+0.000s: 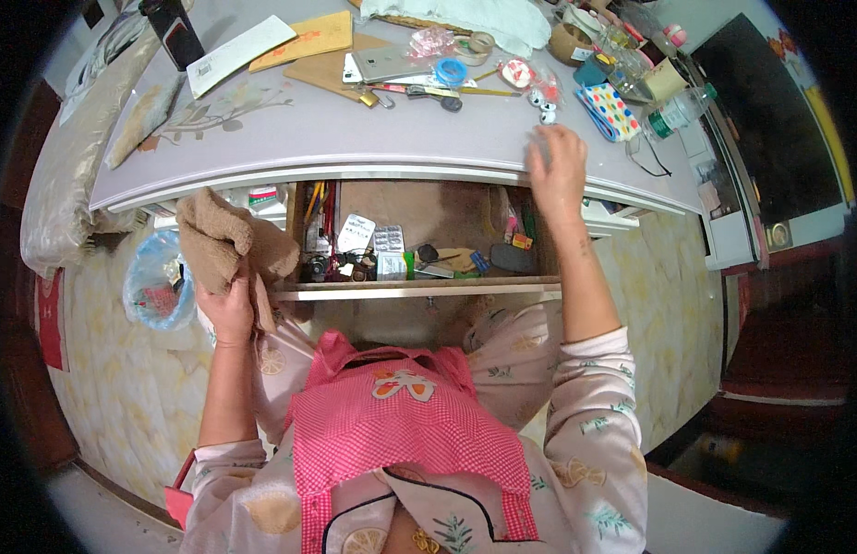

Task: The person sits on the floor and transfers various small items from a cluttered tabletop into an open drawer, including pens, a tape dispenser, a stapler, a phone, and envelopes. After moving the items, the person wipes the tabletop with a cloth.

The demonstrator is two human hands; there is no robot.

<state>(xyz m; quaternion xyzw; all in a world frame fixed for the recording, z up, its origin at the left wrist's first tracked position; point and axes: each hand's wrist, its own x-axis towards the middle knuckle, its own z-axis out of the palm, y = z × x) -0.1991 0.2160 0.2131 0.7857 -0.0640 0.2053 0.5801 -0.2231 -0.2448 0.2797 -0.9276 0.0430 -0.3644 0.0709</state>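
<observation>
My left hand (227, 309) is closed round a brown fluffy cloth (221, 235), which bunches up over the left end of an open drawer (410, 294). My right hand (558, 171) hovers at the desk's front edge, above the drawer's right end. Its fingers are somewhat blurred, the thumb apart from them, and I see nothing in it. Just beyond its fingertips lie small black-and-white round trinkets (547, 113). Inside the drawer are a blister pack of pills (389, 238), a white card (356, 233), pens (321, 208) and a dark grey oval case (512, 258).
Across the desk (355, 138) lie a phone (392, 63), a blue tape roll (451, 72), a padlock (368, 99) and envelopes (304, 42). Glasses (652, 157) and a plastic bottle (680, 113) are at the right. A bagged bin (158, 282) stands on the floor at left.
</observation>
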